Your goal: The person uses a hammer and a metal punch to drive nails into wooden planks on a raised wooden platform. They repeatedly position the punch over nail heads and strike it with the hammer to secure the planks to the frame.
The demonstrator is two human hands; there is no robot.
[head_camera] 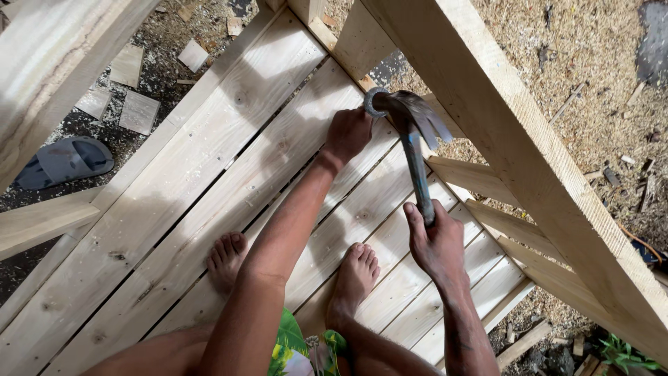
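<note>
1. Sawdust and wood offcuts covered the ground around a platform of pale planks (pixel 174 209), on which a person squatted barefoot under slanting timber beams.
2. A claw hammer (pixel 407 122) was the tool in hand: its round striking face hung at the far end of the platform, just above the plank surface and close beside the left hand's fingertips, with the claw turned away toward the big slanting beam (pixel 515 139).
3. The hammer's blue handle ran as the long axis from that head back toward the person, dropping toward the platform's right edge.
4. The right hand (pixel 435 244) was clamped on the bottom end of the handle, fingers wrapped round it, so the head lay straight ahead of the grip and slightly to the left.
5. The left hand (pixel 346 132) was the nearer one to the hammer head; it rested on a plank near the far edge, fingers pinched together as though on something small. I could not tell whether a nail was between them.
6. Both bare feet (pixel 355 271) stood on the planks closer in, well apart from the head.
7. Off the platform's left edge lay a dark sandal (pixel 66 160) and some flat wooden squares (pixel 139 111) on the dirt.
</note>
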